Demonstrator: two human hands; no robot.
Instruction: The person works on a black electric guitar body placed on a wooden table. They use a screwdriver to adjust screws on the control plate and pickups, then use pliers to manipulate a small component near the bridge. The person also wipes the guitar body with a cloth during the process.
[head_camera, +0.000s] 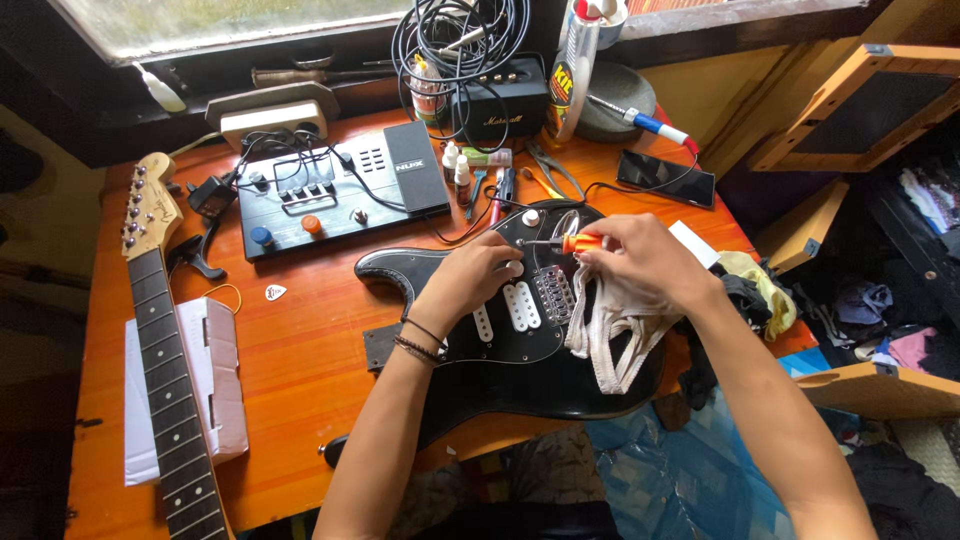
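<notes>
Lying neckless on the orange wooden table (300, 350), the glossy black electric guitar body (520, 375) is steadied by the curled left hand (475, 275); an orange-handled screwdriver (560, 242) is pinched by the right hand (645, 260). The detached maple guitar neck (165, 360) is left unfitted.

A guitar body (510, 350) is laid flat on the table (300, 400), overhanging its near edge. A detached guitar neck (165, 370) is placed at the far left, partly over a flat box (215, 385). An effects pedal unit (340, 185) is set behind the body, with a small amplifier (500, 100) farther back under coiled cables (460, 40). A phone (665, 178) is found at the right rear, and a cloth (615, 320) is draped on the body's right side.
</notes>
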